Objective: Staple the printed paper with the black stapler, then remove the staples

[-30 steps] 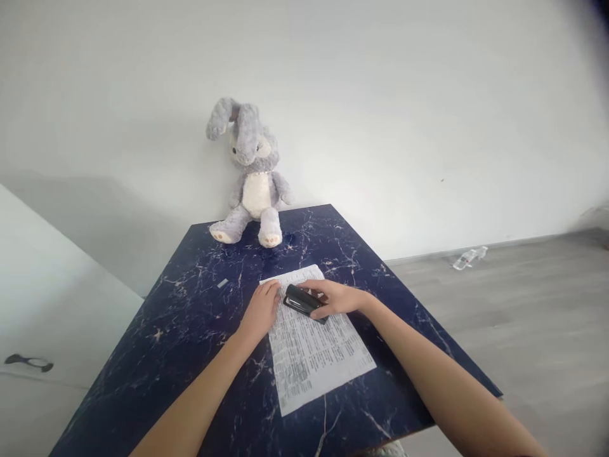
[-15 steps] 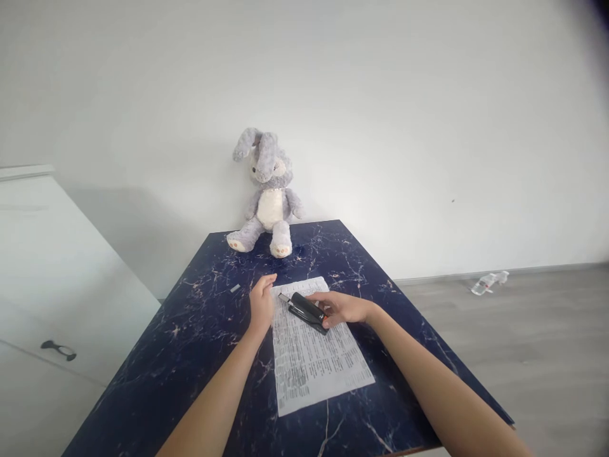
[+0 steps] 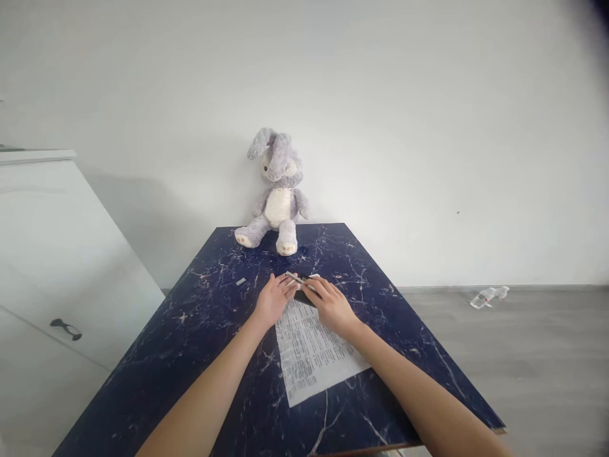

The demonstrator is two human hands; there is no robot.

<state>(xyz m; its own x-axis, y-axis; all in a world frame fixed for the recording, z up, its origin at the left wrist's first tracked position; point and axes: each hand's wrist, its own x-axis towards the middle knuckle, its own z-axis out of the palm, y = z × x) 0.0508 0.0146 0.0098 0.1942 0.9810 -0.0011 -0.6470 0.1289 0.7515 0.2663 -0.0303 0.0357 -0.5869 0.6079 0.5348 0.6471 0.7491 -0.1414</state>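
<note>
My right hand [image 3: 335, 308] is closed over a black stapler [image 3: 308, 297], its fingers hiding much of it. A light metal strip of the stapler sticks out toward my left hand. That left hand [image 3: 275, 298] is open, palm turned up and fingers stretched out, close by the stapler's front end; I cannot tell if they touch. Beneath both hands lies a printed sheet of paper [image 3: 316, 355], its far part covered by the right hand and the stapler. A small grey strip [image 3: 241, 282], perhaps staples, rests on the table left of the paper.
A grey plush rabbit [image 3: 280, 203] sits at the far end of the dark blue marbled table [image 3: 190, 355], against the wall. To the left stands a white cabinet [image 3: 71, 254] with a black handle. Crumpled clear plastic [image 3: 488, 297] lies on the floor at right.
My left hand has turned palm up and its fingers have spread toward the stapler. My right hand has rolled over, tilting the stapler. The view has shifted slightly.
</note>
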